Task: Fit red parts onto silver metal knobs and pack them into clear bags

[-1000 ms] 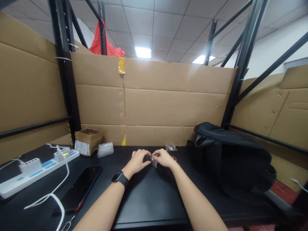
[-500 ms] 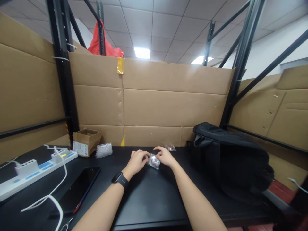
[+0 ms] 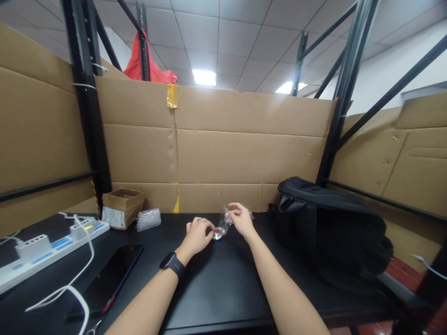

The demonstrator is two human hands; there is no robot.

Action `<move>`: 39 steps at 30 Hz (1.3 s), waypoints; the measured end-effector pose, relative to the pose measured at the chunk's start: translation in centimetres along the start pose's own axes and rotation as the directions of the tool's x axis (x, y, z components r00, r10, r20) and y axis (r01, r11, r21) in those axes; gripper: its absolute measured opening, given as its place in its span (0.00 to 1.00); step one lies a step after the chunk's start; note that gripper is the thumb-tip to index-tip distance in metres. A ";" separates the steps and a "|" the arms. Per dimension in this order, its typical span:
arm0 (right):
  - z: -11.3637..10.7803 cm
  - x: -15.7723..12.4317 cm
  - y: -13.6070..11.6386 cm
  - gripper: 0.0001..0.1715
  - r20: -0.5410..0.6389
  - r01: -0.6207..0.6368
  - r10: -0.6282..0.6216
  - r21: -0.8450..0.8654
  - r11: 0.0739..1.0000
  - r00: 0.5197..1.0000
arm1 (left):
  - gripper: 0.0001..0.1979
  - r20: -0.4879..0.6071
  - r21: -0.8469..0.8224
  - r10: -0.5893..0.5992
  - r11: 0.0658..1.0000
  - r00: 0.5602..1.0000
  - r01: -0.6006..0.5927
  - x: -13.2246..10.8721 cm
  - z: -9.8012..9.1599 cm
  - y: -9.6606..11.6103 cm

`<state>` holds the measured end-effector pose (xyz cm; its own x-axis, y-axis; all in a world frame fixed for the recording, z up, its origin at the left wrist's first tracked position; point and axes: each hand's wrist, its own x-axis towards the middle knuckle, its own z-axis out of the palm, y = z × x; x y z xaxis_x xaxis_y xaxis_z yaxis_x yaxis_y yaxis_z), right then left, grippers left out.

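Note:
My left hand, with a dark watch on its wrist, rests low over the black table. Its fingertips pinch the edge of a small, shiny, round silver piece with a bit of red on it. To the right and a little higher, my right hand grips a small clear plastic bag between thumb and fingers. The bag hangs just above and beside the silver piece; whether the two touch I cannot tell. Something small and reddish shows by my right fingertips, too small to name.
An open cardboard box and a clear plastic packet stand at the back left. Nearer lie a dark phone and a white power strip with cables. A black backpack fills the right side. Cardboard walls the back.
My right hand has moved slightly up, drawing the plastic bag away from the silver piece. The piece, seen inside the bag before, now shows bare at my left fingertips.

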<state>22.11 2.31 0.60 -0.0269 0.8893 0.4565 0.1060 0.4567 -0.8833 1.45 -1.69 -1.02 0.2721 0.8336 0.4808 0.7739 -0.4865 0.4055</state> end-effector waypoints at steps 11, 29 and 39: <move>0.9 -0.9 -1.8 0.29 -0.082 0.023 -0.002 0.247 0.969 0.997 | 0.28 -0.100 -0.406 -0.168 0.907 0.981 0.114 0.7 0.7 -0.4; 2.6 -1.9 -1.6 0.23 0.169 -0.064 0.037 0.154 0.986 0.985 | 0.28 -0.192 -0.656 -0.135 0.754 0.972 -0.025 0.5 -0.6 0.4; 2.4 -1.4 -1.3 0.12 0.126 -0.089 0.079 0.074 0.993 0.989 | 0.25 -0.224 -0.616 -0.177 0.788 0.958 0.002 1.2 0.0 -1.3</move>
<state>19.67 0.57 0.82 -0.1439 0.9185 0.3684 0.0338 0.3766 -0.9258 0.78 -0.10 -0.94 -0.0044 0.8267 0.5626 0.2579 -0.5427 0.7994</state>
